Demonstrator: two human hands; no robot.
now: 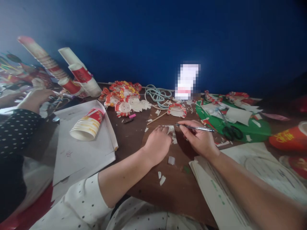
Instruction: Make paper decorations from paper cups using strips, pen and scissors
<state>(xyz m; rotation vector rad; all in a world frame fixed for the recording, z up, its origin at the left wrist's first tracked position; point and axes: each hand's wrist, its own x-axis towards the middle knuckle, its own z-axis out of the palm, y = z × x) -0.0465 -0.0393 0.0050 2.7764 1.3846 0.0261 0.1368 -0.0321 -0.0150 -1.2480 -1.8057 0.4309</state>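
On the brown table, my left hand [158, 143] lies over a small white piece of paper [173, 137], its fingers resting on top and hiding part of it. A pen [202, 128] is pinched in my right hand [199, 139], the tip pointing left just beyond the paper's right edge. Nearer to me lie a whitish block [171, 160], perhaps an eraser, and a few paper scraps [162, 180]. Behind my hands, a thin wooden stick [157, 118] leads to a red-and-white paper ring [177, 110].
At left, stacked paper cups [83, 127] lie on a white box lid [96, 156], beside a co-worker's hand [35, 99]. Black-handled scissors [231, 132] rest on a green sheet [260, 129] at right. Pale cord [157, 95] and red-trimmed cutouts [123, 99] sit behind; a paper stack [211, 188] is under my right forearm.
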